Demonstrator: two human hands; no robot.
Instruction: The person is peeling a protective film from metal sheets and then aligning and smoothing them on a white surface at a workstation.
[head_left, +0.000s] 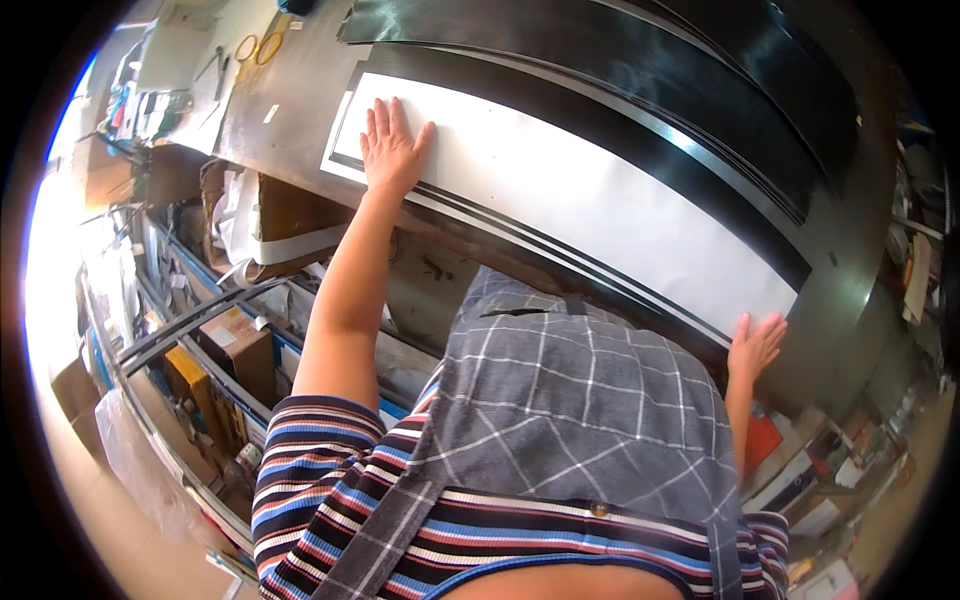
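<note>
A long white sheet (580, 190) with dark stripes along its near edge lies on the metal worktable (300, 100). A black sheet (690, 200) shows from under its far side. My left hand (396, 150) rests flat on the white sheet's left end, fingers spread and pointing away from me. At the right end, my right hand (755, 345) touches the sheet's near corner, its fingers stretched out. Neither hand grips anything.
Dark glossy sheets (560, 55) lie stacked along the table's far side. Yellow-handled scissors (260, 48) lie at the far left. Below the table's left edge stand a metal-framed rack (190, 350) and a cardboard box (240, 345). An orange-red item (762, 438) sits low on the right.
</note>
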